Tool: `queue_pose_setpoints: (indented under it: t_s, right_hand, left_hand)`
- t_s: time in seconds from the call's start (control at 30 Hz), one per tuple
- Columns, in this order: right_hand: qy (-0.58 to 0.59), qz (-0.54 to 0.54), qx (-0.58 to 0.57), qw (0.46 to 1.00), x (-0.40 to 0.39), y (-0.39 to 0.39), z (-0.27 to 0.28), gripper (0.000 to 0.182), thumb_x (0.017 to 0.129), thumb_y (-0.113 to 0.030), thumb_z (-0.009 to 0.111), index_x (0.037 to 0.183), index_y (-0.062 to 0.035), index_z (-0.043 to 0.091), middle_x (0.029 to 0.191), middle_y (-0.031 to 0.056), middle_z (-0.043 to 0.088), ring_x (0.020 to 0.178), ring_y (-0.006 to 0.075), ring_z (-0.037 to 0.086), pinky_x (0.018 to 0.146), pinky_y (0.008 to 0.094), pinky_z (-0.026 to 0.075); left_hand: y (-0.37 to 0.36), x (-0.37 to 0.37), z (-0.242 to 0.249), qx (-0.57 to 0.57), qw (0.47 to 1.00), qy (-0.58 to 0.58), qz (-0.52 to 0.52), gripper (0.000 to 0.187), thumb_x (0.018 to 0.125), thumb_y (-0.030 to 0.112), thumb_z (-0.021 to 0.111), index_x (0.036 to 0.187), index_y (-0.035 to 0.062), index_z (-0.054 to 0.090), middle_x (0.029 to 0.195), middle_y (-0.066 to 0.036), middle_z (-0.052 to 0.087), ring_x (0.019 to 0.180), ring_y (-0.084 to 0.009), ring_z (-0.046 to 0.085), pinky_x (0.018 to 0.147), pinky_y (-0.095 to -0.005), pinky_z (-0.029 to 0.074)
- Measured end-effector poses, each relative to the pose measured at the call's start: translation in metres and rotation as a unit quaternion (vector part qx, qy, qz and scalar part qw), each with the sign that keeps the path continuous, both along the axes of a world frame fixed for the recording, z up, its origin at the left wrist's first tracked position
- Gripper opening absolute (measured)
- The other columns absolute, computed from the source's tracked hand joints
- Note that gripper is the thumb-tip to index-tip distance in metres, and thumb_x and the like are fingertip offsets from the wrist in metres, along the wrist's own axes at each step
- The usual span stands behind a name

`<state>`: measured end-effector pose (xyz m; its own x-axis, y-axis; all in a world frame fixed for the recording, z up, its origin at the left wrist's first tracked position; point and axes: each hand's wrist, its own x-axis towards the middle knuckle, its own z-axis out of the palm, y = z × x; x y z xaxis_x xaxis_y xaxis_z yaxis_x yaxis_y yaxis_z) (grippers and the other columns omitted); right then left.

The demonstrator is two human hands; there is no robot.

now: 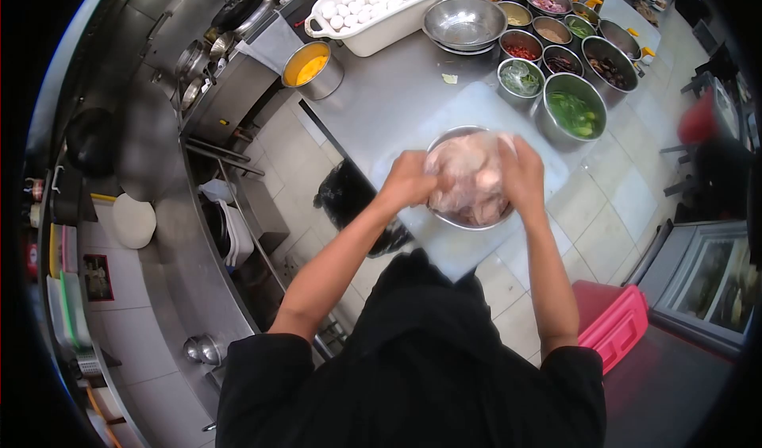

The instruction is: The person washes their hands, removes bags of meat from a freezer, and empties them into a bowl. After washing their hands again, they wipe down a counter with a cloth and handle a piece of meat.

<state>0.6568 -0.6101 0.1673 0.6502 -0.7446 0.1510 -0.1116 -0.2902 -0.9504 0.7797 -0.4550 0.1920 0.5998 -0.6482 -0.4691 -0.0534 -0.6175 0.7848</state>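
A round metal bowl sits on the white cutting board in front of me, filled with pale pink raw meat. Over the meat lies a thin see-through plastic film or bag, slightly blurred. My left hand is closed at the bowl's left side and grips the plastic. At the right side, my right hand pinches it too, its fingertips partly hidden.
Several metal pots of ingredients stand at the back right, including one with greens in liquid. A metal colander, a white tub of eggs and a pot of yellow liquid are behind. A pink-lidded bin stands at right.
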Motion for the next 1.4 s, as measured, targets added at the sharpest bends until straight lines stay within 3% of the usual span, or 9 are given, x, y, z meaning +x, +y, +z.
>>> queue_pose_setpoints:
  t_s: [0.13,0.23,0.33,0.43,0.73,0.87,1.0,1.1,1.4]
  right_hand:
    - [0.05,0.036,0.206,0.977,-0.011,0.004,0.015,0.019,0.088,-0.017,0.059,0.096,0.0009,0.058,0.086,0.0121,0.063,0.08,0.015,0.055,0.071,0.029,0.045]
    - [-0.078,0.069,0.127,0.986,-0.014,0.026,-0.007,0.04,0.079,-0.027,0.072,0.1,0.0018,0.055,0.083,0.013,0.065,0.076,0.0174,0.063,0.069,0.031,0.049]
    - [0.09,0.022,-0.048,0.995,-0.021,0.042,0.013,0.053,0.068,-0.022,0.079,0.108,0.0027,0.054,0.092,0.0172,0.066,0.084,0.0235,0.066,0.074,0.0335,0.05]
    - [0.073,-0.034,-0.104,0.991,-0.015,0.047,-0.005,0.053,0.065,-0.016,0.078,0.11,0.0027,0.055,0.093,0.0196,0.067,0.084,0.0284,0.066,0.074,0.0356,0.05]
    - [0.109,-0.139,-0.001,0.984,-0.043,0.062,-0.026,0.03,0.069,-0.018,0.069,0.091,0.0023,0.066,0.082,0.0187,0.068,0.077,0.0296,0.066,0.072,0.0366,0.05]
    - [0.191,-0.178,-0.081,0.962,-0.04,0.07,-0.029,0.029,0.072,-0.023,0.066,0.078,0.0051,0.066,0.073,0.0262,0.062,0.072,0.043,0.061,0.068,0.0444,0.048]
    - [0.295,-0.165,-0.112,0.934,-0.04,0.073,-0.03,0.024,0.072,-0.021,0.067,0.076,0.0023,0.065,0.073,0.0233,0.064,0.071,0.0413,0.063,0.066,0.046,0.048]
    - [0.211,-0.156,-0.104,0.959,-0.043,0.079,-0.019,0.026,0.072,-0.023,0.067,0.075,0.0031,0.063,0.076,0.0238,0.064,0.072,0.0413,0.062,0.069,0.0444,0.049]
    - [-0.15,-0.045,0.18,0.971,-0.04,0.054,-0.038,0.02,0.088,-0.016,0.06,0.103,-0.0053,0.051,0.089,0.0,0.058,0.072,0.0063,0.052,0.056,0.0211,0.041]
  left_hand:
    - [-0.001,-0.002,-0.01,0.036,0.998,-0.049,-0.002,0.029,0.072,0.023,0.071,0.077,-0.0054,0.066,0.063,-0.016,0.062,0.052,-0.0203,0.06,0.048,-0.0331,0.047]
    - [0.003,-0.005,-0.02,0.055,0.997,-0.061,0.011,0.033,0.074,0.028,0.072,0.077,-0.004,0.067,0.059,-0.014,0.061,0.048,-0.0207,0.059,0.048,-0.0336,0.047]
    - [0.006,-0.012,-0.037,0.038,0.991,-0.132,0.008,0.033,0.075,0.03,0.07,0.078,-0.0026,0.067,0.062,-0.016,0.063,0.054,-0.0245,0.062,0.053,-0.0348,0.048]
    - [0.007,-0.015,-0.043,-0.013,0.973,-0.227,0.028,0.031,0.076,0.028,0.068,0.082,-0.0027,0.067,0.071,-0.021,0.065,0.068,-0.0297,0.065,0.061,-0.0362,0.049]
    - [0.003,-0.014,0.017,-0.216,0.975,-0.037,0.029,0.019,0.079,0.013,0.063,0.067,0.0025,0.052,0.056,-0.003,0.051,0.048,-0.0092,0.048,0.04,-0.0251,0.039]
    - [-0.014,-0.012,0.04,-0.217,0.972,-0.077,-0.038,0.017,0.075,0.01,0.062,0.064,0.0018,0.051,0.056,-0.001,0.05,0.05,-0.0081,0.045,0.044,-0.0256,0.037]
    - [-0.03,-0.01,0.063,-0.222,0.967,-0.106,-0.067,0.016,0.071,0.01,0.061,0.062,0.0016,0.051,0.055,0.0,0.049,0.052,-0.0072,0.044,0.045,-0.0259,0.035]
    - [-0.03,-0.012,0.094,-0.222,0.964,-0.121,-0.083,0.018,0.071,0.01,0.062,0.061,0.003,0.049,0.054,0.0,0.049,0.049,-0.0072,0.045,0.043,-0.025,0.035]
    - [-0.006,-0.005,0.134,-0.275,0.953,-0.116,-0.049,0.027,0.077,0.007,0.064,0.061,0.007,0.042,0.056,0.002,0.048,0.048,-0.0034,0.044,0.041,-0.0215,0.034]
